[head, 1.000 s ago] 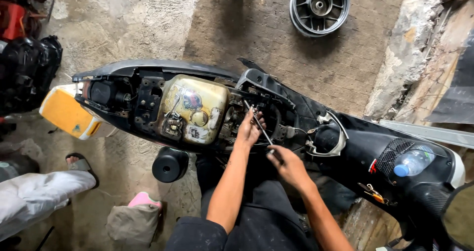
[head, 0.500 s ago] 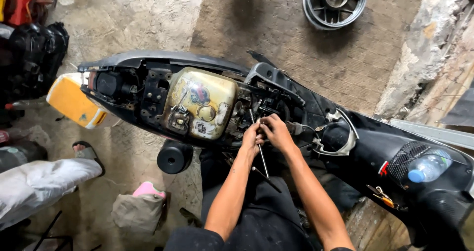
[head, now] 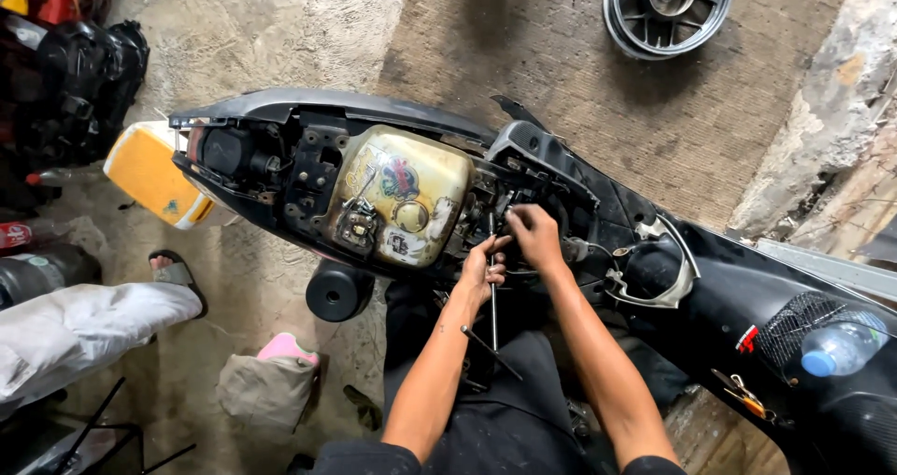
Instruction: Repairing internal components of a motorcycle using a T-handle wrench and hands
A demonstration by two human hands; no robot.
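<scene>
Left hand (head: 481, 271) clenched on long metal rod (head: 492, 283), upright beside yellowed fuel tank (head: 397, 209). Right hand (head: 535, 235) fingers curled into scooter (head: 598, 213) frame at rod's top; grasp unclear.

Floor: bare grey concrete floor (head: 280, 27), with a rough brown woven mat (head: 579, 92) spread across its upper middle.
Wheel: a dark grey spoked alloy wheel rim (head: 667, 6) lies flat on the mat's far edge.
Wall: a crumbling plaster wall (head: 822, 148) runs down the right side.
Bottle: a clear plastic bottle with a blue cap (head: 841, 346) lies in the front pocket at the right.
Bystander: a light grey trouser leg (head: 84, 330) and a sandalled foot (head: 173, 269) at the left.
Clutter: black plastic body panels (head: 84, 83) are piled at the upper left.
</scene>
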